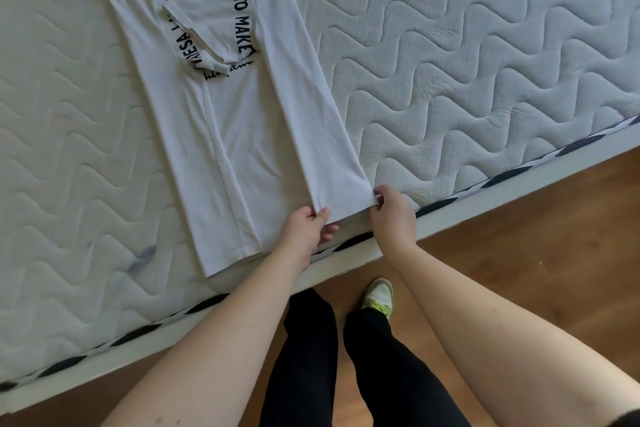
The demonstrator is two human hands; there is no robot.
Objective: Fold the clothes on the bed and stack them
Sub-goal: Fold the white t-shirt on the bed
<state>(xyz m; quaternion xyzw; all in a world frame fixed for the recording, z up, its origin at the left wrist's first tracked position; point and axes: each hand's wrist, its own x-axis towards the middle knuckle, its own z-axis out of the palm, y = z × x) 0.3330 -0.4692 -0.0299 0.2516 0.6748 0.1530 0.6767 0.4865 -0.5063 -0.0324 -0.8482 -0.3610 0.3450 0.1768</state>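
A white T-shirt (242,135) with black lettering lies flat on the quilted mattress (467,45), its sides and sleeves folded inward into a long strip. Its hem reaches the near edge of the bed. My left hand (308,229) pinches the hem at the inner edge of the folded right flap. My right hand (391,211) pinches the same flap's hem at the shirt's right corner. Both hands hold the fabric low against the mattress.
The bed's white frame (485,215) with black-and-white piping runs diagonally across the view. Wooden floor (536,253) lies below it. My legs in black trousers (304,357) and a pale shoe (379,295) stand close to the bed edge.
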